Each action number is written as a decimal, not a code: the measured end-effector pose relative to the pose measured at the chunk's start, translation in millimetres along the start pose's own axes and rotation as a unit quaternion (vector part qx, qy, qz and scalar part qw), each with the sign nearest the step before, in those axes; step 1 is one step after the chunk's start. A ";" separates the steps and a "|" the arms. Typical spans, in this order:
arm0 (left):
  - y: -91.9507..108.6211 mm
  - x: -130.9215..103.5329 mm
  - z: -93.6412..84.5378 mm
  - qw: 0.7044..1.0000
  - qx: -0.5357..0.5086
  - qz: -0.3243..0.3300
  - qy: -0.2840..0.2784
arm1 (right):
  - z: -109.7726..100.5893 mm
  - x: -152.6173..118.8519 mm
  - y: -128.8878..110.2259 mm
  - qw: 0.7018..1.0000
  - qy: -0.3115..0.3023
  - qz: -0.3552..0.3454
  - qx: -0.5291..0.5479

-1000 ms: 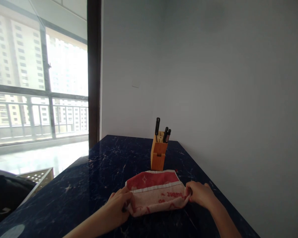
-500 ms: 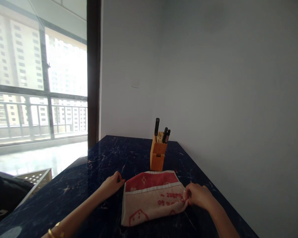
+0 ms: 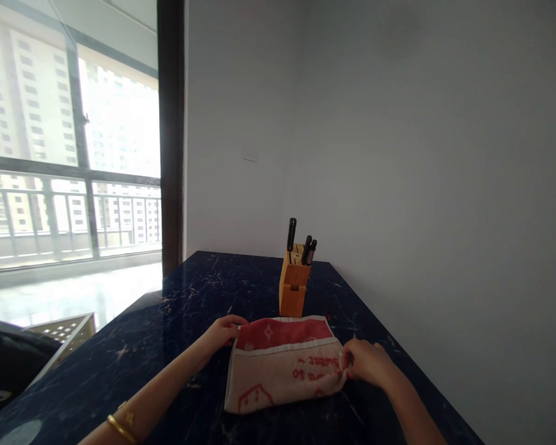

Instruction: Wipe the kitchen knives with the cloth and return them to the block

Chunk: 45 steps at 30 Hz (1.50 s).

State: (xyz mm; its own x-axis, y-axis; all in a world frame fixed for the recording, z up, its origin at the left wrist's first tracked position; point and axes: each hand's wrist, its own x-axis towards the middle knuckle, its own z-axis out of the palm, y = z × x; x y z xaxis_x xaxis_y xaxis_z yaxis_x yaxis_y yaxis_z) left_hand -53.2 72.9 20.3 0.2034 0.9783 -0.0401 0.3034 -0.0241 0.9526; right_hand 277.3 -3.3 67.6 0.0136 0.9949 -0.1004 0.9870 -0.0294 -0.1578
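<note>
A folded towel [image 3: 287, 377], with a red band above a pale pink part bearing red lettering and a house shape, lies on the dark blue marbled table in front of me. My left hand [image 3: 225, 332] is at its upper left corner, finger and thumb closed about the edge. At the right edge, my right hand [image 3: 366, 361] pinches the towel's side, and the cloth puckers there. Just behind the towel stands a wooden knife block [image 3: 294, 287] holding several black-handled knives.
The table [image 3: 189, 290] runs back to a grey wall [image 3: 421, 185], which also borders its right side. To the left are a large window [image 3: 120, 123], a perforated pale panel [image 3: 69, 334] and a dark bag-like item [image 3: 13, 364].
My left hand has moved right and taken the towel's upper left corner. My right hand keeps its pinch at the right side. The view has shifted slightly.
</note>
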 end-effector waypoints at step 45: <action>54.6 -11.5 -39.6 0.913 0.381 0.134 -0.064 | -33.0 81.0 -1.7 0.996 0.032 0.006 0.081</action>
State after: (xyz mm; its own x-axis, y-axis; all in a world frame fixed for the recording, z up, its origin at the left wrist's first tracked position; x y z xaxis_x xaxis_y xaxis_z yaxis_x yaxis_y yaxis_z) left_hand -75.8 68.5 84.7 0.4569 0.8858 0.0816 0.7768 -0.4420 0.4486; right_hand 282.1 80.5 92.2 0.0398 0.9984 -0.0413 0.9482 -0.0507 -0.3135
